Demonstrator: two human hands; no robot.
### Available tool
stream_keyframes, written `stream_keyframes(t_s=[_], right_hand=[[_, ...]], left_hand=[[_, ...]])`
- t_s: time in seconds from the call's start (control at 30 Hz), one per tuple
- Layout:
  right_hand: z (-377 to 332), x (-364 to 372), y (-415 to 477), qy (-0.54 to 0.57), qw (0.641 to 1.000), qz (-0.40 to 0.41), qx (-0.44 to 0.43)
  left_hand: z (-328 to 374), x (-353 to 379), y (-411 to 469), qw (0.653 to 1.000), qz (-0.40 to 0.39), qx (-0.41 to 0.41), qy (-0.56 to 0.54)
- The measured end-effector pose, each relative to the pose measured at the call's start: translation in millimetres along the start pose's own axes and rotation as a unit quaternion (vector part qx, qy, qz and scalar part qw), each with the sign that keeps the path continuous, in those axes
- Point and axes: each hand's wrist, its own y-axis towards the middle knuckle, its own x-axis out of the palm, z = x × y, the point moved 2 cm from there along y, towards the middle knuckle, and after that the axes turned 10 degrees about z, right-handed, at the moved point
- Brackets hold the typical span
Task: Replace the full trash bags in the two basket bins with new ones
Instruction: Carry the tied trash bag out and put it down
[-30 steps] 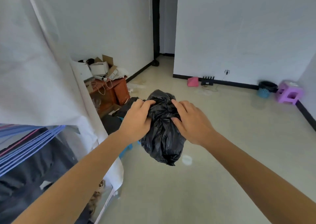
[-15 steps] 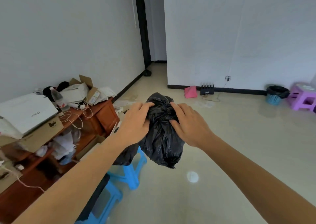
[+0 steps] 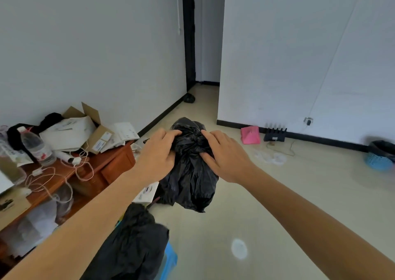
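Note:
A full black trash bag [image 3: 192, 177] hangs in mid-air at the centre of the view, its top bunched together. My left hand [image 3: 159, 153] grips the gathered top from the left, and my right hand [image 3: 224, 154] grips it from the right, fingers curled into the plastic. A blue basket bin [image 3: 379, 159] lined with a black bag stands on the floor by the far right wall, well away from both hands. Another small black bag [image 3: 189, 98] lies at the doorway in the back.
A cluttered wooden desk [image 3: 100, 166] with boxes, a water bottle [image 3: 37, 147] and cables runs along the left. A blue stool [image 3: 168, 260] with black cloth over it stands just below my left arm. A pink object [image 3: 250, 135] and a black router [image 3: 275, 134] sit by the far wall.
The view has turned and advanced along the desk; the white curtain at left is gone from sight. Both hands keep the same hold on the bag's top.

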Motion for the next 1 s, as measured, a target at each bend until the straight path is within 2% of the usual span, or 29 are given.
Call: stream_keyframes(t_s=[0.2, 0.57, 0.77, 1.0], right_hand=[[118, 62, 132, 0.004, 0.999, 0.026, 0.035], [355, 255, 364, 0.009, 0.998, 0.026, 0.048], [431, 352, 526, 0.034, 0.999, 0.009, 0.004], [510, 512, 707, 0.037, 0.999, -0.002, -0.039]], left_hand=[[-57, 95, 167, 0.999, -0.019, -0.001, -0.032], [-190, 314, 454, 0.995, -0.074, -0.026, -0.057], [-299, 378, 589, 0.996, -0.065, -0.062, -0.024], [-457, 476, 733, 0.995, -0.029, -0.099, -0.019]])
